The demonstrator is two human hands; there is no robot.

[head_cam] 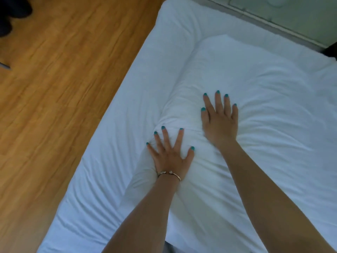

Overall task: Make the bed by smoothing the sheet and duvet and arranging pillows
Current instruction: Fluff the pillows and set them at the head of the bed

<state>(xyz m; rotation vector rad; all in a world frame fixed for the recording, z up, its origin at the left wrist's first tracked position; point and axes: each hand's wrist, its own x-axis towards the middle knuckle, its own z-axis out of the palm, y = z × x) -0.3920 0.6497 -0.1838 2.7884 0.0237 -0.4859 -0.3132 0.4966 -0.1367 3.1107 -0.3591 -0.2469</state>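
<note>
A white pillow (255,84) lies on the white sheet (116,136) of the bed, its case creased around both hands. My left hand (170,152) presses flat on the pillow's near left part with fingers spread; a bracelet circles that wrist. Farther in, my right hand (219,121) lies flat on the pillow's middle, fingers straight and spread. Both hands dent the soft surface. No duvet is in view.
Wooden floor (54,88) runs along the bed's left side. A dark object (12,13) sits at the top left corner. A pale wall or headboard (291,13) borders the far edge of the bed.
</note>
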